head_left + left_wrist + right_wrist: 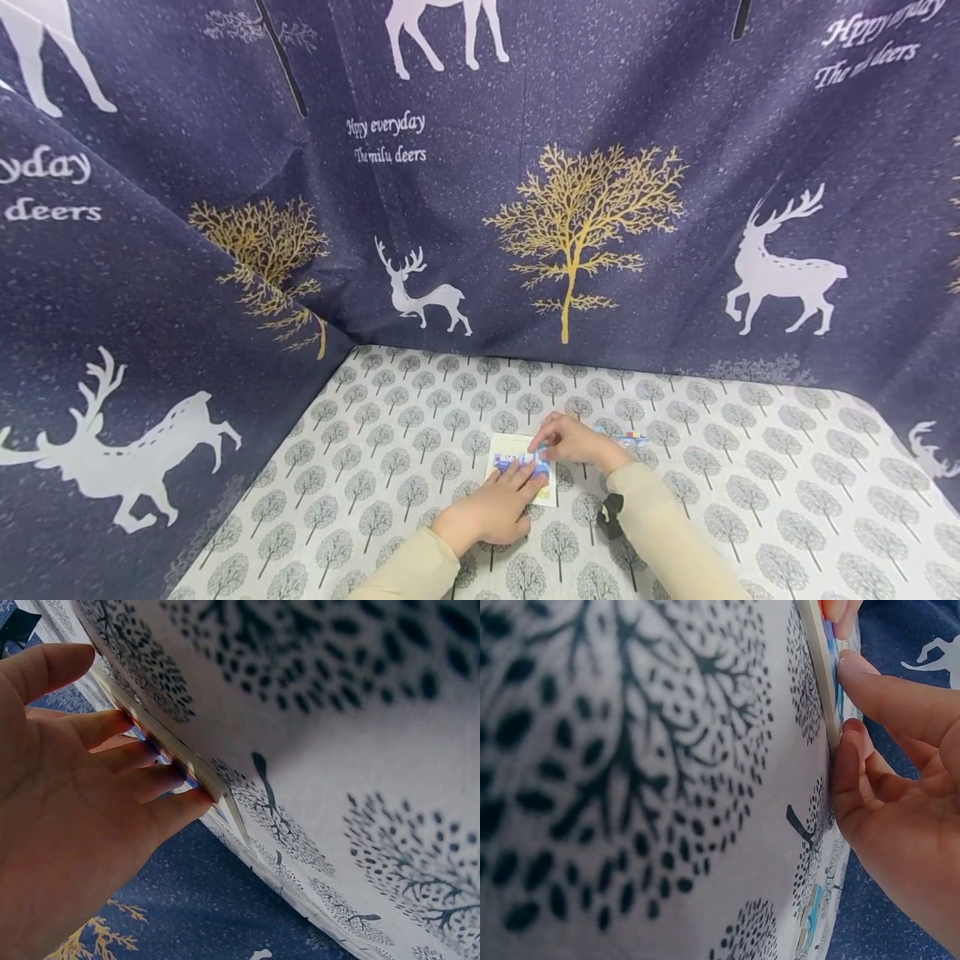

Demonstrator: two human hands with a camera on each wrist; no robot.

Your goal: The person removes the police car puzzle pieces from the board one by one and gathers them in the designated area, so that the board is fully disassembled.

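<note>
A small flat puzzle board with a pale border and a blue and yellow picture lies on the table. My left hand rests on its lower left part, fingers extended; in the left wrist view the fingertips press its face. At the upper right edge my right hand grips the board, fingers bent. The right wrist view shows the thumb on the printed face and the curled fingers against the edge. Both hands cover much of the picture. Whether a loose piece sits under the right fingertips is hidden.
A thin light-blue piece with coloured spots lies beyond the right forearm. The white tree-print cloth covers the table. Dark blue deer-print curtains hang behind and at the left. A black device sits on the right wrist.
</note>
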